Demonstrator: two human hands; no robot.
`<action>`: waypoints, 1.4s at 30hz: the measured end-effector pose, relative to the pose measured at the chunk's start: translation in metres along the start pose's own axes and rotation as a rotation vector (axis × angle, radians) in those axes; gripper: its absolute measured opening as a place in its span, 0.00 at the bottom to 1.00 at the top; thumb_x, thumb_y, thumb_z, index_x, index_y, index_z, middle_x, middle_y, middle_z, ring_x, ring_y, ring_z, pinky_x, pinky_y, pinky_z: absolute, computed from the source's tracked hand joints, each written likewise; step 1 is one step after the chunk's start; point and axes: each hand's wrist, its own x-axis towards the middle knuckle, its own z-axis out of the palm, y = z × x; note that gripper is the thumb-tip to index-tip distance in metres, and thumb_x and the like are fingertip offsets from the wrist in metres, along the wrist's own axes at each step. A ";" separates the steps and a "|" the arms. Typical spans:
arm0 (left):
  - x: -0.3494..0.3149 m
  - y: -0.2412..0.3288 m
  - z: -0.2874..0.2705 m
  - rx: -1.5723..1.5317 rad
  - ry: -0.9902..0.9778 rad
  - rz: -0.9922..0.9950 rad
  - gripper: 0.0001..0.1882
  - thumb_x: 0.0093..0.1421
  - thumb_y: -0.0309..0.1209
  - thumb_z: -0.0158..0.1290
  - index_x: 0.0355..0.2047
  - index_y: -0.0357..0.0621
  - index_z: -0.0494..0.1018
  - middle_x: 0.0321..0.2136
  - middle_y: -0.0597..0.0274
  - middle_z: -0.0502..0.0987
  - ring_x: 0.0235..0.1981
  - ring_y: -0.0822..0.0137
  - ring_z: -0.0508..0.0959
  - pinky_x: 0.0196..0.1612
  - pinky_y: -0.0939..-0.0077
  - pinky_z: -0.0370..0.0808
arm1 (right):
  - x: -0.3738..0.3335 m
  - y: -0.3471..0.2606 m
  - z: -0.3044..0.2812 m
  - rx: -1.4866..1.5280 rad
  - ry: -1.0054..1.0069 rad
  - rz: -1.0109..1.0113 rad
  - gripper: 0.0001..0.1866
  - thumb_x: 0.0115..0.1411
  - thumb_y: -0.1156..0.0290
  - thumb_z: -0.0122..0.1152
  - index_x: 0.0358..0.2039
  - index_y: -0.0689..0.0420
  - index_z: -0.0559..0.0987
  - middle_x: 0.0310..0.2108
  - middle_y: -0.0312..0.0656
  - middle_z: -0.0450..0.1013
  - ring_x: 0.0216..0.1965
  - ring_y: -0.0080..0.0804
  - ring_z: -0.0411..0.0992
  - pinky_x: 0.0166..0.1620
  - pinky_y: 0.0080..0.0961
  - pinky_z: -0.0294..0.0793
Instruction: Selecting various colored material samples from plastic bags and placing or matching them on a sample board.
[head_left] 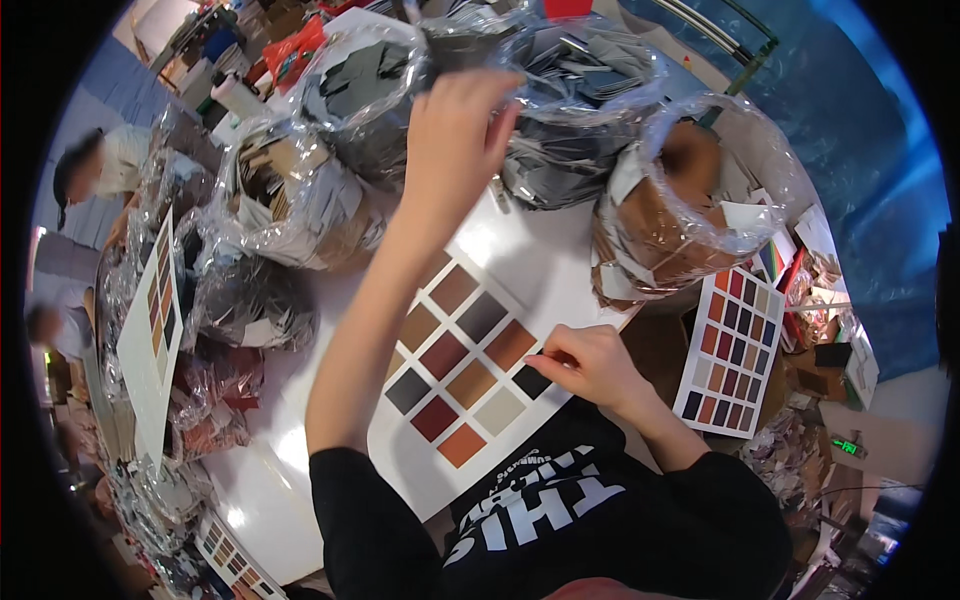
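Observation:
On the white table lies a white sample card (412, 455) with rows of square swatches in brown, grey, maroon, orange and off-white. My right hand (590, 365) is at the card's right edge, thumb and fingers pressed together beside a black swatch (530, 381). Whether a piece is pinched there is hidden. My left hand (458, 125) is raised at the far side, above the clear plastic bags. Its thumb stands apart from the fingers, and nothing shows in it. Nearest it are a bag of dark grey pieces (365, 80) and a bag of blue-grey pieces (590, 70).
A bag of brown pieces (655, 225) stands at right, and a bag of tan pieces (285, 185) at left. Finished-looking swatch cards stand at the right (733, 345) and left (150, 345). Other people are at the far left. Loose scraps (790, 470) lie at lower right.

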 end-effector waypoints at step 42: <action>-0.389 0.104 -0.207 -0.163 0.273 -1.340 0.03 0.57 0.16 0.51 0.32 0.33 0.73 0.27 0.58 0.76 0.30 0.70 0.76 0.37 0.78 0.72 | 0.096 -0.016 -0.165 -0.978 0.401 0.224 0.10 0.61 0.66 0.60 0.42 0.52 0.78 0.28 0.41 0.76 0.24 0.23 0.70 0.31 0.22 0.70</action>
